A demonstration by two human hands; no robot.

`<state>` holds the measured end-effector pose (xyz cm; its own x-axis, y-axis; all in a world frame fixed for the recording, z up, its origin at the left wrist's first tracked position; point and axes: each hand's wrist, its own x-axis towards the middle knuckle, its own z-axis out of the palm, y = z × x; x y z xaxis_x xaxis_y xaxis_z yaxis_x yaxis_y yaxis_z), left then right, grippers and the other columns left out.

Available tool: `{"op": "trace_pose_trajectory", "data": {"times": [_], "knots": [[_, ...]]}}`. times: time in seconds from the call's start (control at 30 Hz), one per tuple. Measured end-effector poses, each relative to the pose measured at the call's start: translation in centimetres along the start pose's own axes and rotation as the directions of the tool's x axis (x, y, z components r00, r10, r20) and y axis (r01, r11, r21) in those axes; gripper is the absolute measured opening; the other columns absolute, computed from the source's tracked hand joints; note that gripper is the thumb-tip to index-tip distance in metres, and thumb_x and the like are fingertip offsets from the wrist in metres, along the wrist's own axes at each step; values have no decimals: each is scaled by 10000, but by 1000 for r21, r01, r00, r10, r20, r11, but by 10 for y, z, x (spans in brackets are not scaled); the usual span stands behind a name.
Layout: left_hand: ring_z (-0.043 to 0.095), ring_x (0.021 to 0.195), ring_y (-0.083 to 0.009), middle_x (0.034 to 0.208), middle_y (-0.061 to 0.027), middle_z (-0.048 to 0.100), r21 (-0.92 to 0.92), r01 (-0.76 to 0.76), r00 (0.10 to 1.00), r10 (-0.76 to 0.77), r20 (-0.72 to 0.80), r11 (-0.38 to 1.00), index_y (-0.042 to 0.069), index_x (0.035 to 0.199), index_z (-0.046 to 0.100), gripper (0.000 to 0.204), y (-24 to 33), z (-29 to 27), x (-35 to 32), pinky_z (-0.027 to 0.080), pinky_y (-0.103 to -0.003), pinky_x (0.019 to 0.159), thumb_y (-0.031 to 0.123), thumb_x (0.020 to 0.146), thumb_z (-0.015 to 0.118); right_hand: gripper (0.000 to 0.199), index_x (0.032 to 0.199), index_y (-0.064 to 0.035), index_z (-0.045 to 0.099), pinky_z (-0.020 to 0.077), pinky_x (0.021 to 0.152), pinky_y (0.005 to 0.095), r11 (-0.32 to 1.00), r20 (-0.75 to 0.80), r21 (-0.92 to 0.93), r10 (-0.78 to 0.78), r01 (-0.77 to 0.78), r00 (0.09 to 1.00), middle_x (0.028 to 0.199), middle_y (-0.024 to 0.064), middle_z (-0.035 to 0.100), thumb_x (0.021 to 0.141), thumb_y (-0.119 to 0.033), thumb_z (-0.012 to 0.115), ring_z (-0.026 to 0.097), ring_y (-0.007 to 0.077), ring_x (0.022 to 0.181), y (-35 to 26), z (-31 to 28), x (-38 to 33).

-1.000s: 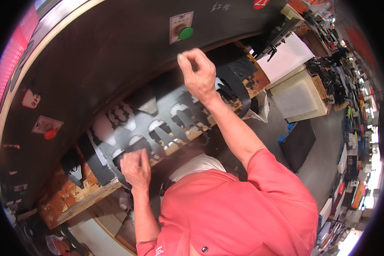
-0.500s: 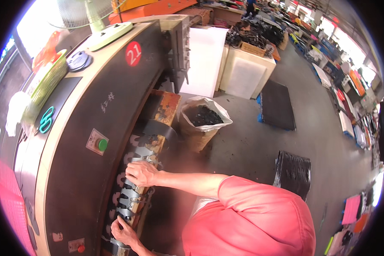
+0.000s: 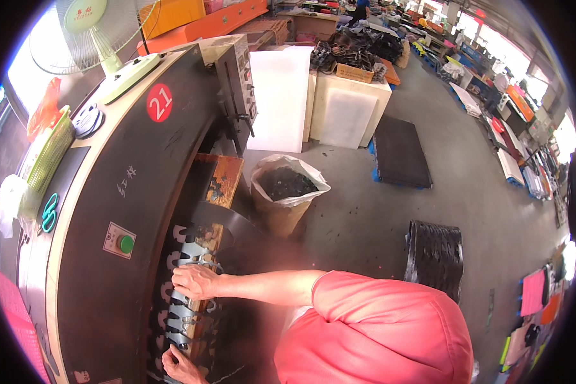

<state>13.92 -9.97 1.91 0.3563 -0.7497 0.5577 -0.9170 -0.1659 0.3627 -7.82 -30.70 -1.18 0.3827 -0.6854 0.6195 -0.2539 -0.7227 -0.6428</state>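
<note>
The grey metal cutting die (image 3: 189, 291) lies on the black sheet (image 3: 227, 230) spread over the machine's worn wooden bed, its long axis running along the curved machine front from the near lower edge up toward the green button (image 3: 127, 244). The right hand (image 3: 195, 281) rests on the die's upper end, fingers curled down over it (whether they actually clamp it I cannot tell; the view is smeared there). The left hand (image 3: 180, 368) sits at the die's lower end, near the picture's bottom edge, fingers bent against the sheet, its grip equally unclear. So the die lies between the hands, with rows of cut-out holes beside it toward the machine's dark front panel.
</note>
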Motion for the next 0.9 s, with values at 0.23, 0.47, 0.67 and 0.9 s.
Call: {"op": "trace_pose_trajectory", "data": {"times": [0.23, 0.47, 0.67, 0.9], "knots": [[636, 663, -266, 775, -141, 721, -59, 48, 997, -45, 58, 997, -8, 851, 755, 253, 11, 5, -29, 559, -391, 664, 208, 950, 841, 136, 853, -31, 620, 530, 744, 498, 992, 84, 79, 90, -97, 992, 861, 156, 618, 902, -140, 685, 655, 386, 840, -4, -19, -25], [659, 713, -306, 831, -179, 736, -110, 147, 972, -123, 198, 983, -24, 896, 759, 286, 44, -19, -74, 557, -427, 711, 249, 977, 790, 329, 1131, 23, 657, 531, 845, 484, 987, 64, 126, 94, -101, 994, 1126, 200, 615, 873, -157, 753, 628, 399, 1029, -31, -10, -26], [675, 778, -422, 899, -268, 745, -15, 290, 825, -242, 511, 957, -37, 969, 771, 362, 79, -68, -73, 531, -494, 749, 316, 1012, 702, 899, 1427, 136, 513, 455, 1113, 523, 1000, 382, 11, -6, 1, 924, 1452, 347, 478, 750, -322, 888, 528, 475, 1260, -59, 31, -37], [680, 1211, -375, 1375, -262, 676, -442, 535, 842, -411, 349, 720, -67, 1408, 639, 406, 72, -23, -67, 552, -436, 1025, 151, 1068, 590, 928, 1447, 106, 517, 427, 1120, 535, 990, 405, -132, 4, 54, 914, 1489, 401, 403, 679, -252, 896, 489, 488, 1287, -91, 40, -67]]}}
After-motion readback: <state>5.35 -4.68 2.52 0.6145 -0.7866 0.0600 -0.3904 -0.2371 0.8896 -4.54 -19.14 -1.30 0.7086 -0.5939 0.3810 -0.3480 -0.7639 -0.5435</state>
